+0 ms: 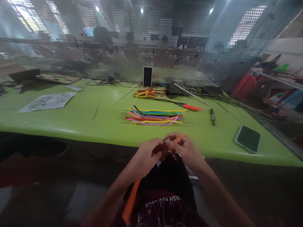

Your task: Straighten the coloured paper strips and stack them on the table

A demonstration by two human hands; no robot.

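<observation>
Close together at the table's front edge, my left hand [151, 153] and my right hand [186, 148] are both closed on an orange strip [131, 201]. One end of it pokes out above my right fingers. A longer orange length hangs below my left wrist over my lap; the stretch between is hidden by my hand. Just beyond my hands, several coloured strips [156, 117] lie side by side across the table, in yellow, purple, red, blue, green and black.
An orange-handled tool [191, 107] lies behind the strips on the green table [99, 124]. To the right are a pen [212, 117] and a phone [248, 138]. A printed sheet [48, 102] rests at left. At the back stands a dark upright device [148, 76] before a perforated screen [132, 53].
</observation>
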